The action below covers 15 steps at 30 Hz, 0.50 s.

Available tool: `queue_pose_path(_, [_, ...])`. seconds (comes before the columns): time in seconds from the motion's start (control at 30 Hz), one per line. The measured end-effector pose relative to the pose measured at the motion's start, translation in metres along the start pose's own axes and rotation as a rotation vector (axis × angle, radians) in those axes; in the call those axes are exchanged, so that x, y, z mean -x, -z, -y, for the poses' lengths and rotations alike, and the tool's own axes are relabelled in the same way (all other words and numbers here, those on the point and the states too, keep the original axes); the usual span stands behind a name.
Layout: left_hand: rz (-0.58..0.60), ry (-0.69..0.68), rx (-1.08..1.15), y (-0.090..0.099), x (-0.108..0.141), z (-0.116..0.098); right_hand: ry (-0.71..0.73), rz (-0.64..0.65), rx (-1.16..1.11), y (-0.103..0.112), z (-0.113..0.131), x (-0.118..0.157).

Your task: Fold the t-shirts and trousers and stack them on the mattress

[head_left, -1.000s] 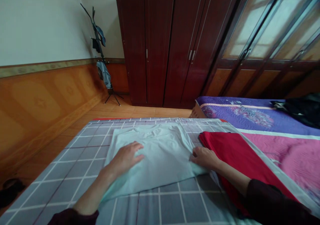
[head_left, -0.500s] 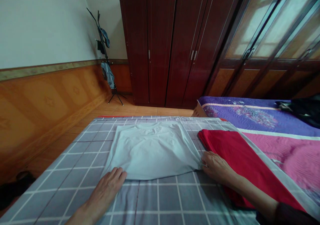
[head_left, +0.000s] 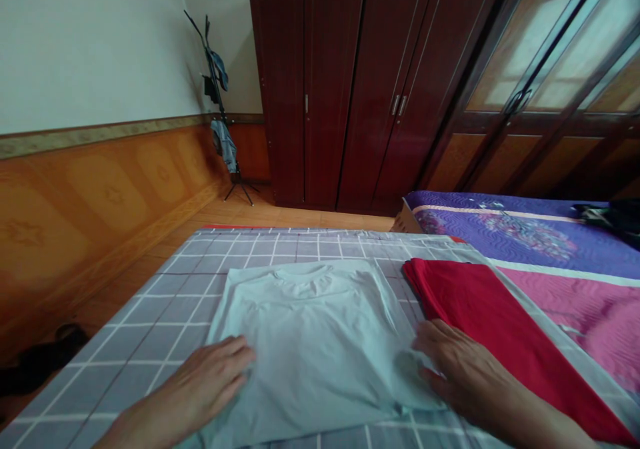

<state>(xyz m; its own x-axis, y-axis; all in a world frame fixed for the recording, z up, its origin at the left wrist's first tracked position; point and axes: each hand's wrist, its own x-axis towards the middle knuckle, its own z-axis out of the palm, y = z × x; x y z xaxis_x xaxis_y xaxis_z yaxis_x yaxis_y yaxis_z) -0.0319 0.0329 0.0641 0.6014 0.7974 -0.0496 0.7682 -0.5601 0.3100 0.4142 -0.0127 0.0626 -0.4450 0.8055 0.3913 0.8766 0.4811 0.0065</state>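
Note:
A white shirt point(head_left: 310, 342) lies flat on the grey checked cloth point(head_left: 165, 302), its neckline at the far side. My left hand point(head_left: 215, 376) rests on the shirt's left part, fingers together; whether they pinch fabric is hidden. At the shirt's right edge is my right hand point(head_left: 450, 362), slightly blurred, its fingers curled over the white fabric. Right of the shirt lies a folded red cloth point(head_left: 500, 329), partly behind my right hand and forearm.
Beyond the grey surface stand a dark red wardrobe point(head_left: 340, 89) and a coat rack point(head_left: 217, 96) with clothes. A bed with a purple and pink cover point(head_left: 530, 229) adjoins on the right. A black item point(head_left: 45, 359) lies at the lower left.
The shirt's near edge has come closer to me and its far edge has shifted slightly nearer. Both hands have changed pose over its sides. The view has turned slightly left.

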Motion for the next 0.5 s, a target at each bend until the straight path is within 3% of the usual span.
queue_pose_path(0.07, [0.008, -0.012, -0.027, 0.024, -0.046, -0.007, 0.011, 0.124, -0.049, 0.007, 0.021, -0.049])
queue_pose_path(0.13, [-0.035, 0.040, -0.048, 0.039, -0.095, -0.007, -0.068, 0.299, -0.089, 0.006, 0.040, -0.104])
queue_pose_path(0.2, [-0.128, 0.203, -0.029, 0.039, -0.137, 0.002, -0.246, 0.447, -0.079, -0.009, 0.051, -0.153])
queue_pose_path(0.27, [-0.192, 0.316, -0.029, 0.026, -0.164, 0.016, -0.341, 0.461, -0.056, -0.034, 0.051, -0.187])
queue_pose_path(0.37, [-0.277, 0.442, -0.013, -0.003, -0.179, 0.035, -0.471, 0.451, -0.037, -0.077, 0.036, -0.204])
queue_pose_path(0.5, [-0.329, 0.521, 0.056, -0.028, -0.176, 0.053, -0.605, 0.417, -0.067, -0.113, 0.013, -0.196])
